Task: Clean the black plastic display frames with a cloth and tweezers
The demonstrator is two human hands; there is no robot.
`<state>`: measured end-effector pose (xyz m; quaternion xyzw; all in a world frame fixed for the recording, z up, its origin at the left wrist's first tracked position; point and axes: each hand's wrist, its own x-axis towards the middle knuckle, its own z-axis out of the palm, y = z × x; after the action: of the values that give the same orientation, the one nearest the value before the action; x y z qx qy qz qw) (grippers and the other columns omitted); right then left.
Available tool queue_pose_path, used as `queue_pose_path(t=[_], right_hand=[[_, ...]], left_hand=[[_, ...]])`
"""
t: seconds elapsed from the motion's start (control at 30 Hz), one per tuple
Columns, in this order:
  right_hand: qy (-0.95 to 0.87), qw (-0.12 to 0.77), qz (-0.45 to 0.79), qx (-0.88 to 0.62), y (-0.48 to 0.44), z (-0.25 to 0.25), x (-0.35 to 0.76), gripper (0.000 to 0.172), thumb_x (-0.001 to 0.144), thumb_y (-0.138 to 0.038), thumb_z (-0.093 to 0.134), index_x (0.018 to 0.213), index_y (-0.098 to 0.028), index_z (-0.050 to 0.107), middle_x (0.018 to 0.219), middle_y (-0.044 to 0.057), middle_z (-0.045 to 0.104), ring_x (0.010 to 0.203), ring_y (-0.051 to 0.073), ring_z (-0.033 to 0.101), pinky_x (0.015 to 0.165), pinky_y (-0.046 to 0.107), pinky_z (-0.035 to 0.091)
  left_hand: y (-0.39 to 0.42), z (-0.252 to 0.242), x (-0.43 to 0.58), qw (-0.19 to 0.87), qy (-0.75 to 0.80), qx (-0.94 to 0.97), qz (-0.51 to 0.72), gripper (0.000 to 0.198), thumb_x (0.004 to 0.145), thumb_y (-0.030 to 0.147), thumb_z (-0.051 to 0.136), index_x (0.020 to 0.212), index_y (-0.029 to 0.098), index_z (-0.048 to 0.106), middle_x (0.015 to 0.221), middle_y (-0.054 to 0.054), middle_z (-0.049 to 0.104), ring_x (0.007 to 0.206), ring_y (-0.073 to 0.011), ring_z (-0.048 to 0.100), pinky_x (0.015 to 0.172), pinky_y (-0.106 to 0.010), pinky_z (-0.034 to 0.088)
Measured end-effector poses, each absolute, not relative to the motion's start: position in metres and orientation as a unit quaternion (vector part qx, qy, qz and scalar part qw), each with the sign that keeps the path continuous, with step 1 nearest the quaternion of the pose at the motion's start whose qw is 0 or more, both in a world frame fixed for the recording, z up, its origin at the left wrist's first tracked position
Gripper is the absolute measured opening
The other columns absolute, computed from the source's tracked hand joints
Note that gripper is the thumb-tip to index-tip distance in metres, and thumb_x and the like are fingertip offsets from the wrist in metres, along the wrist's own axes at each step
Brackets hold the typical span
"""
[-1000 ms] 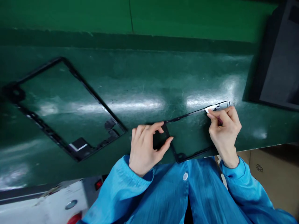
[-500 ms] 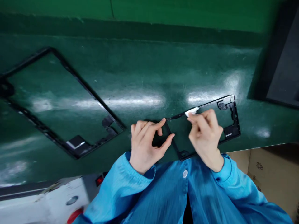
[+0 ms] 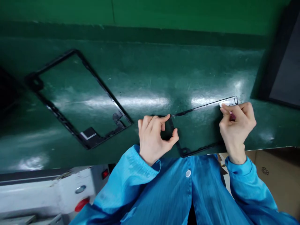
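Note:
A thin black rectangular frame (image 3: 197,109) lies on the green table (image 3: 145,78) just in front of me. My left hand (image 3: 154,137) pinches the frame's left end between thumb and fingers. My right hand (image 3: 236,125) is closed at the frame's far right corner, with its fingertips pressing a small white piece (image 3: 223,104) against the frame's top edge. Something small and dark red shows between its fingers.
A second, larger black frame (image 3: 79,97) lies at an angle on the left of the table. A dark tray (image 3: 281,75) sits at the right edge. Below left is a white machine with a red button (image 3: 81,204). A cardboard box (image 3: 269,172) stands under the table's right end.
My right hand slid left along the frame's top edge with the white piece, then back right to the far corner. My left hand stayed on the frame's left end. The view shifted slightly.

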<state>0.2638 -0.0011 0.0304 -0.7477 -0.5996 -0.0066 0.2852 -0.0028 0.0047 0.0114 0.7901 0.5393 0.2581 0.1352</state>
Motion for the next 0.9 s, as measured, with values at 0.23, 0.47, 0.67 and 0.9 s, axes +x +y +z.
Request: queue_pose_path(t=[0.23,0.47,0.67,0.9], right_hand=[[-0.584,0.319,0.025,-0.746,-0.003,0.029,0.256,0.014,0.098,-0.011,0.070,0.098,-0.017,0.082,0.086,0.001,0.054,0.070,0.013,0.053,0.065,0.030,0.043],[-0.571,0.344,0.048,-0.744,-0.005,0.035,0.259,0.010,0.097,-0.014,0.074,0.098,-0.019,0.083,0.085,0.002,0.055,0.069,0.015,0.051,0.063,0.033,0.042],[-0.463,0.435,0.191,-0.748,-0.014,0.042,0.271,0.012,0.094,-0.033,0.084,0.097,-0.021,0.082,0.084,0.001,0.063,0.070,0.015,0.054,0.063,0.030,0.042],[-0.240,0.528,0.586,-0.565,-0.021,0.068,0.265,0.049,0.079,-0.059,0.092,0.077,-0.022,0.059,0.071,-0.004,0.051,0.055,0.010,0.038,0.049,0.023,0.032]], left_hand=[[0.004,0.007,-0.002,0.112,0.548,0.789,0.255,0.032,0.090,0.032,0.073,0.117,0.019,0.063,0.073,0.002,0.053,0.082,-0.0234,0.056,0.077,-0.036,0.039],[0.004,0.005,0.006,0.087,0.575,0.773,0.252,0.018,0.096,0.030,0.073,0.107,0.020,0.063,0.071,0.003,0.053,0.079,-0.0222,0.055,0.076,-0.037,0.038],[0.007,0.003,0.007,0.088,0.579,0.760,0.280,0.011,0.095,0.023,0.072,0.101,0.021,0.063,0.070,0.003,0.055,0.078,-0.0212,0.056,0.076,-0.037,0.040],[0.004,-0.002,-0.002,0.169,0.627,0.690,0.319,0.007,0.099,0.025,0.068,0.103,0.021,0.067,0.086,-0.002,0.072,0.076,-0.0185,0.064,0.077,-0.037,0.049]])
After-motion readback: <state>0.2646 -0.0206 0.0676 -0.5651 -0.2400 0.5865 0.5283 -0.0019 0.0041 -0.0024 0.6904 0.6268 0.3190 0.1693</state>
